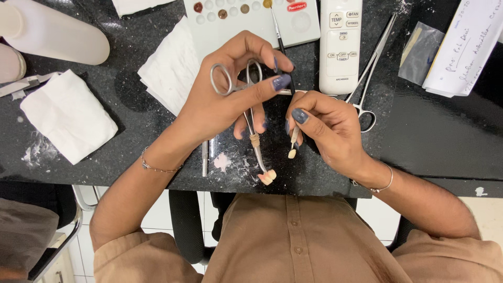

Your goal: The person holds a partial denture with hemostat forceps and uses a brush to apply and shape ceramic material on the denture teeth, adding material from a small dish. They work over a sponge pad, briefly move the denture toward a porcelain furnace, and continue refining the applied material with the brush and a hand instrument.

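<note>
Closest to me, just over the counter (pixel 157 152) edge, the clamp forceps (pixel 250 118) in my left hand (pixel 220 105) end in a small tooth-coloured dental piece (pixel 268 176). My left grip is clenched through the ring handles, so the piece hangs pinched below that hand. Just right of it, my right hand (pixel 327 128) pinches a fine brush (pixel 285 73) whose tip carries a pale dab (pixel 292 153), close to the piece but apart from it. I judge the coating partly done, with more dabs left to place. Beyond both grips lie a white mixing palette (pixel 251 18) with filled wells, a remote control (pixel 340 44), spare forceps (pixel 372 68) and folded tissues (pixel 68 115).
</note>
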`<state>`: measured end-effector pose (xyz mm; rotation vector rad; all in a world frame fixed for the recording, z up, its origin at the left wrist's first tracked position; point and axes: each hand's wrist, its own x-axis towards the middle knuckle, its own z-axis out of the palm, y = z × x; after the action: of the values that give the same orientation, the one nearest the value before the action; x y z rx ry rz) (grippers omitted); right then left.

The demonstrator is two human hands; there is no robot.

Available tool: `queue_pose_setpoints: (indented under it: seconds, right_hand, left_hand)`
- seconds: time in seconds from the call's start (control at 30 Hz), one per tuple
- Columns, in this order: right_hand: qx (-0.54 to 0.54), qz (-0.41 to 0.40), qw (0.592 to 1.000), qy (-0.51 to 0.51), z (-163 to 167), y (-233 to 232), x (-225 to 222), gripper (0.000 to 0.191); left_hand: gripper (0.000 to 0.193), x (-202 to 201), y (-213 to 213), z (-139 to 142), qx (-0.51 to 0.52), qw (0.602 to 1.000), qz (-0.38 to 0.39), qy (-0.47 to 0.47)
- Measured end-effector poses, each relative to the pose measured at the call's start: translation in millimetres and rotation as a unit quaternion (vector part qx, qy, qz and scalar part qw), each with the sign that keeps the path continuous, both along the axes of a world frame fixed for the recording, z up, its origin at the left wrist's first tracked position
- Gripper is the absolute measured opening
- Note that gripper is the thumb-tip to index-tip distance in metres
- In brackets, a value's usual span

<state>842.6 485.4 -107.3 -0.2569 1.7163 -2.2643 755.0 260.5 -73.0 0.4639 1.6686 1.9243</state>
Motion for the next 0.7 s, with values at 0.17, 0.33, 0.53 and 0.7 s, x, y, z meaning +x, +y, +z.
queue_pose_setpoints:
  seconds: [0.17,0.33,0.53,0.7]
  right_hand:
    - [0.020,0.032,0.999,0.003,4,-3,-1,0.025]
    - [0.005,0.034,0.999,-0.009,3,-7,-3,0.023]
    - [0.038,0.043,0.998,0.014,0,-10,-3,0.018]
    - [0.016,0.011,0.999,0.031,-1,-15,-6,0.016]
  left_hand:
    - [0.029,0,-3,3,0.019,0.999,0.008,-0.025]
    - [0.018,1,-5,2,-0.064,0.998,0.026,0.005]
    - [0.016,7,-5,3,-0.100,0.994,0.036,0.031]
    - [0.034,10,-11,14,-0.111,0.990,0.064,0.062]
